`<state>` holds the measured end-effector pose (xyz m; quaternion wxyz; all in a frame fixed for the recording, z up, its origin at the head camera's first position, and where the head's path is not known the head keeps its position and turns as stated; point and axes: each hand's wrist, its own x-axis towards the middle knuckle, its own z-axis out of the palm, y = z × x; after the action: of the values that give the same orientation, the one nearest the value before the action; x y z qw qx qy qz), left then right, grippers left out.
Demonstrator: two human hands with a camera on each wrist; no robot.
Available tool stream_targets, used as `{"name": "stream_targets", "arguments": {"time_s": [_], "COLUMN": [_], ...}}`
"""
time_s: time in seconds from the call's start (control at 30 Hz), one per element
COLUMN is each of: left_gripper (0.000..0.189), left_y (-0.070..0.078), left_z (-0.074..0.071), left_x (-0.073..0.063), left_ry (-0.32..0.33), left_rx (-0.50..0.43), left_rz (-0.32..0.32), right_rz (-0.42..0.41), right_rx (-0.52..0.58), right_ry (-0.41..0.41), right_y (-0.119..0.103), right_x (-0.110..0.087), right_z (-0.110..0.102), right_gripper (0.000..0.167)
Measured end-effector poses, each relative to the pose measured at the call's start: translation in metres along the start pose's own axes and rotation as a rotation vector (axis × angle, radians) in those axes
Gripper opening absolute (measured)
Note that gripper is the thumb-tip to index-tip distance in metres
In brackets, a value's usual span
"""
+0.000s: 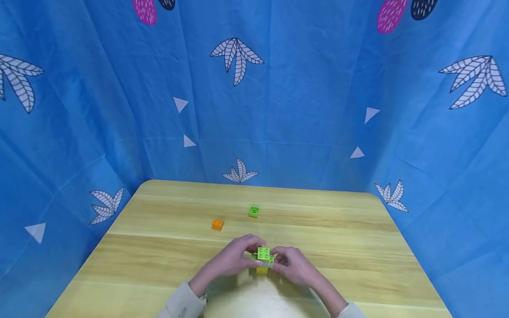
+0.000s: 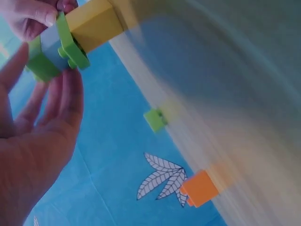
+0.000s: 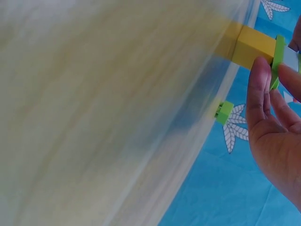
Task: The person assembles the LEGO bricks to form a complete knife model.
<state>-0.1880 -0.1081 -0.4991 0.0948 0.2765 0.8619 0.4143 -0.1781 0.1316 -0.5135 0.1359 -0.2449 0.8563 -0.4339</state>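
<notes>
1. Near the front edge of the table (image 1: 338, 221), a small upright stack of toy bricks (image 1: 263, 259) is held between two hands.
2. From bottom to top, the stack is made up of a yellow block (image 2: 94, 26), a wider green piece (image 2: 73, 44), a light blue block (image 2: 52, 48) and a bright green block (image 1: 263, 253). Studs of the wider piece are exposed at both sides.
3. By the left hand (image 1: 234, 257), the upper part of the stack is gripped: the thumb is laid across the front, and the bent fingers are set at the left and behind, parted only by the stack's width.
4. By the right hand (image 1: 296, 267), the right side is pinched at the wider green piece, with thumb and fingers bent and little gap left between them.
5. Beyond the hands, a loose green brick (image 1: 254, 212) and an orange brick (image 1: 217, 225) are seen well apart from the stack, the orange one farther left and slightly nearer.
6. Around the table, a blue cloth (image 1: 310, 88) is hung, printed with white leaves and triangles.
</notes>
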Motion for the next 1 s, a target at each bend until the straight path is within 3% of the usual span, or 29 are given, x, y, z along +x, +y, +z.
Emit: {"name": "stream_targets", "arguments": {"time_s": [0.17, 0.33, 0.57, 0.83, 1.0], "left_gripper": [0.060, 0.059, 0.052, 0.048, 0.048], "left_y": [-0.002, -0.014, -0.036, -0.057, -0.067], "left_z": [-0.008, -0.019, -0.033, -0.040, -0.042], "left_x": [0.005, 0.016, 0.050, 0.090, 0.107], "left_ry": [-0.012, 0.020, 0.118, 0.236, 0.248], "left_rx": [-0.043, -0.034, -0.042, -0.092, -0.082], "left_rz": [-0.005, -0.011, -0.001, -0.102, -0.148], "right_rz": [-0.008, -0.016, -0.012, -0.011, -0.017], "right_rx": [-0.019, -0.041, -0.027, -0.017, -0.010], "right_ry": [0.006, 0.010, -0.001, 0.007, 0.000], "right_y": [0.000, 0.000, 0.000, 0.002, 0.002], "right_x": [-0.001, -0.001, -0.001, -0.001, 0.000], "right_z": [0.000, 0.000, 0.001, -0.001, -0.002], "right_gripper": [0.042, 0.041, 0.041, 0.041, 0.040]}}
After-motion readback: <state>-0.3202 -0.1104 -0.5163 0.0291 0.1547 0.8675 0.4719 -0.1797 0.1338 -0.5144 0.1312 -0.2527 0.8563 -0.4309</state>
